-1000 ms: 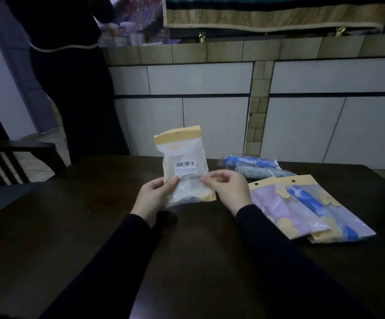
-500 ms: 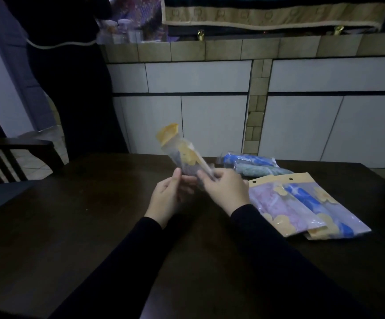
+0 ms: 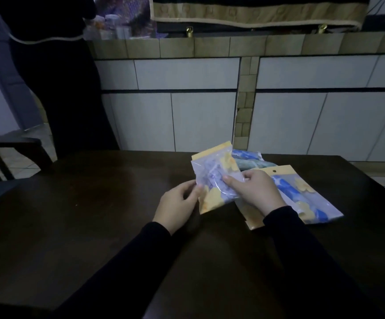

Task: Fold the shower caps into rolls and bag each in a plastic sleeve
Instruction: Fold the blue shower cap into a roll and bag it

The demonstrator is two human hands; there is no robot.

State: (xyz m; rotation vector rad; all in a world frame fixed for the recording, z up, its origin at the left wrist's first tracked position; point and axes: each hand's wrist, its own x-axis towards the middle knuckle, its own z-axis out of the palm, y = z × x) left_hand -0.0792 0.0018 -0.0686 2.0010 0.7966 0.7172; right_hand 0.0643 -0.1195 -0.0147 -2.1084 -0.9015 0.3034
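Both hands, my left hand and right hand, pinch the bagged shower cap above the table; light, slippery plastic, so I'd hold its edges.

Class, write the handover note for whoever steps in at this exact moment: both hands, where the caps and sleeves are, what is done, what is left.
Left hand pinches the lower left edge of the clear yellow-topped plastic sleeve with a pale rolled cap inside; right hand grips its right side, above the dark wooden table.
Done: that cap is bagged. A filled sleeve holding a blue roll lies to the right, another partly hidden under the right hand.
Left: two unbagged rolls, blue and teal, lie behind. Put the held sleeve down, then bag those.
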